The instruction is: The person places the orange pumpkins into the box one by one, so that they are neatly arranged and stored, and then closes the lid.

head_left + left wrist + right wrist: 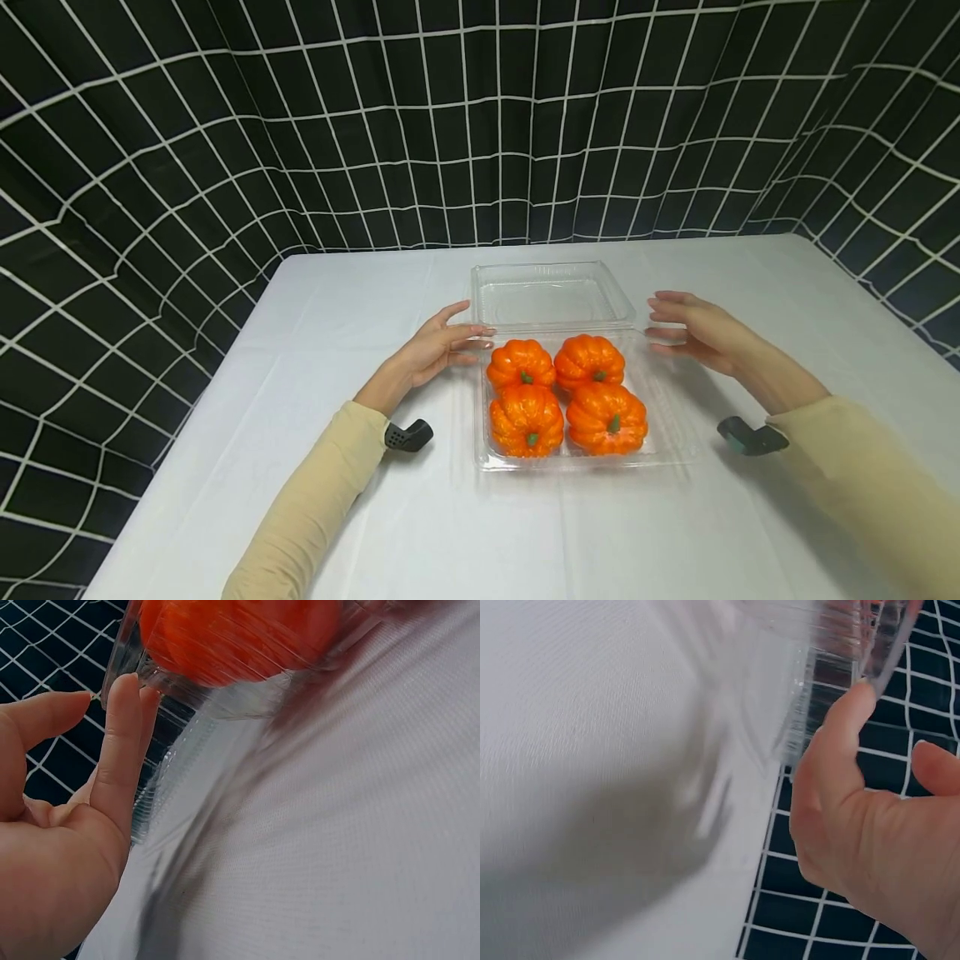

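A clear plastic clamshell box (pixel 491 465) lies in the middle of the table with its lid (pixel 555 304) folded open toward the back. Several small orange pumpkins (pixel 527 421) with green stems sit in its base, in two rows. At the box's left side, my left hand (pixel 438 343) has its fingers extended, fingertips right at the rim near the hinge. My right hand (pixel 697 329) is opposite, beside the hinge, with its fingers loosely extended. In the left wrist view, a pumpkin (pixel 240 637) shows through the plastic wall. Neither hand grips anything.
A white cloth (pixel 360 517) covers the table. Black curtains (pixel 450 125) with a white grid stand behind it and along both sides. Dark wrist devices (pixel 408 435) project from both beige sleeves, close over the cloth.
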The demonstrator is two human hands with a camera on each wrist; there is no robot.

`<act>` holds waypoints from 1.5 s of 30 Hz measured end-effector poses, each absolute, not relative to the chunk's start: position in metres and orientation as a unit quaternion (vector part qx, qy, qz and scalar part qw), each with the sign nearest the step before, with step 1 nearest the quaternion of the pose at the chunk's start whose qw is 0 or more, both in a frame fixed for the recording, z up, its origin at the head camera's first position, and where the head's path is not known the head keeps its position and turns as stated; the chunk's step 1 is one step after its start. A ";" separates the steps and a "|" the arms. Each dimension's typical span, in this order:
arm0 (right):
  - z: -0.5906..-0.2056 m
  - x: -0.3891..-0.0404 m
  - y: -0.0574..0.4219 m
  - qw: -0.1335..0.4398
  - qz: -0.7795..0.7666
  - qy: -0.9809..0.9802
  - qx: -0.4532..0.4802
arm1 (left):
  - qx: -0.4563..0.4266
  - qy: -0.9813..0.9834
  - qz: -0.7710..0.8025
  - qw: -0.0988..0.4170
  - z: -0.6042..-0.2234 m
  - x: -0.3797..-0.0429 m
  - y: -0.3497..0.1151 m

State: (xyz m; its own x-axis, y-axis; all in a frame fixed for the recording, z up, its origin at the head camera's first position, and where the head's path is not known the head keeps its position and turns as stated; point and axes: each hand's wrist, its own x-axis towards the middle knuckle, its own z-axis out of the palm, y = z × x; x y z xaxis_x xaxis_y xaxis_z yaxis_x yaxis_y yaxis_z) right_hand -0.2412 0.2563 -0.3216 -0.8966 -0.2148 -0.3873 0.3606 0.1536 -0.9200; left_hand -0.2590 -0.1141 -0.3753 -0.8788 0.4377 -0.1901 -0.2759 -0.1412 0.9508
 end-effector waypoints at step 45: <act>-0.351 -0.242 0.259 0.172 -0.745 0.644 -0.027 | 0.100 0.614 0.758 0.195 -0.377 -0.256 -0.112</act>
State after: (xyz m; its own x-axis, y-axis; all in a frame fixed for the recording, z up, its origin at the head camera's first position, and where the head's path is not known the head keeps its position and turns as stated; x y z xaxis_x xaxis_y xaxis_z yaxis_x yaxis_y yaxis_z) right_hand -0.2415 0.2594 -0.3506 -0.9397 -0.2901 -0.1813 0.2211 -0.1105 -0.9690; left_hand -0.2563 -0.1122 -0.3766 -0.9038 0.4188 -0.0884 -0.1731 -0.1688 0.9703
